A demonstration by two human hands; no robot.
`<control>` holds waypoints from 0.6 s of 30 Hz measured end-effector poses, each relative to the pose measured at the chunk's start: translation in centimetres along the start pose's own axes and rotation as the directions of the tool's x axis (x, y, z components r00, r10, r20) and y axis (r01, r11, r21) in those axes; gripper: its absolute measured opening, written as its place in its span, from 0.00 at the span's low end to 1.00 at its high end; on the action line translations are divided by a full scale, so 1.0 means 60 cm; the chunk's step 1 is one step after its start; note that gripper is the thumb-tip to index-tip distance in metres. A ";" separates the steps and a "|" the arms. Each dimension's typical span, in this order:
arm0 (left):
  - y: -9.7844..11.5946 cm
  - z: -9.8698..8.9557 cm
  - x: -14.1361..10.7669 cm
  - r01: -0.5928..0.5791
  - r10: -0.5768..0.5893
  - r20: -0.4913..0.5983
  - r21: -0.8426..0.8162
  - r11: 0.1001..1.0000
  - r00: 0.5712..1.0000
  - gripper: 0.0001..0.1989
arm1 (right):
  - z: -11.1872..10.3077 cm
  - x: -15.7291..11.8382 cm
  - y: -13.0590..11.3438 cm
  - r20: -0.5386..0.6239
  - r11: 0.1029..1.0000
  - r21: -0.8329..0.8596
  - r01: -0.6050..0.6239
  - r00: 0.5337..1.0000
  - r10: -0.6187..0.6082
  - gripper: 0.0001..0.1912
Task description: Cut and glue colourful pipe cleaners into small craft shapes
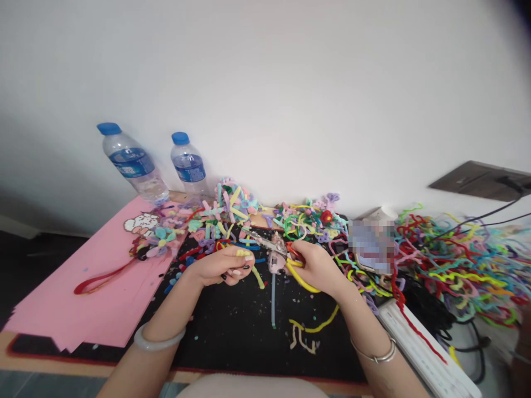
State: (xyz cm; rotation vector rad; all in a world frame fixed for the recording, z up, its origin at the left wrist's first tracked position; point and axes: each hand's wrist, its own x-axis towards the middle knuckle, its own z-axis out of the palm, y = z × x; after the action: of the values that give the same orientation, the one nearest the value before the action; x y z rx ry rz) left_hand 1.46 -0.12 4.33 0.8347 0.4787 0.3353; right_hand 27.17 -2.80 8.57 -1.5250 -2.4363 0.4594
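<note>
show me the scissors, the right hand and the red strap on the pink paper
scissors (277, 247): head view, on the metal blades near the handles
right hand (318, 268): head view, on the back of the hand
red strap (111, 273): head view, on the band of the loop

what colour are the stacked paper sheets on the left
Pink; the paper sheets show best in the head view, the only one.
</note>
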 end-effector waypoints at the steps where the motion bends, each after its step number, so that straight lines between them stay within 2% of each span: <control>1: 0.000 0.000 -0.001 0.003 -0.003 -0.010 0.001 1.000 1.000 0.14 | -0.001 0.000 -0.001 -0.003 1.000 -0.009 -0.012 1.000 0.012 0.09; 5: 0.002 0.001 0.000 0.069 -0.069 -0.025 -0.007 0.998 0.997 0.15 | -0.001 -0.007 -0.011 0.039 1.000 -0.015 -0.001 0.999 0.002 0.16; 8: 0.001 0.002 0.001 0.118 -0.118 -0.025 -0.023 0.993 0.993 0.16 | 0.005 -0.010 -0.018 0.062 0.999 -0.040 0.005 0.998 -0.002 0.15; 12: -0.003 0.004 0.002 0.141 -0.142 -0.088 -0.015 0.990 0.986 0.18 | 0.013 -0.010 -0.026 0.051 0.997 -0.079 -0.017 0.998 0.021 0.11; 15: -0.006 0.005 0.003 0.153 -0.155 -0.122 -0.021 0.988 0.980 0.18 | 0.018 -0.010 -0.030 0.045 0.998 -0.063 -0.003 0.999 0.006 0.14; 18: -0.008 0.006 0.004 0.164 -0.166 -0.109 -0.026 0.986 0.980 0.19 | 0.021 -0.012 -0.030 0.034 0.999 -0.050 0.004 0.999 -0.002 0.16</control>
State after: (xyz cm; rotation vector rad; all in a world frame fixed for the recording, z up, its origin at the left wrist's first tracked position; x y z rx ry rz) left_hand 1.89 -0.56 4.12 0.7572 0.6435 0.2326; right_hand 25.53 -4.36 8.07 -1.5452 -2.4941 0.4302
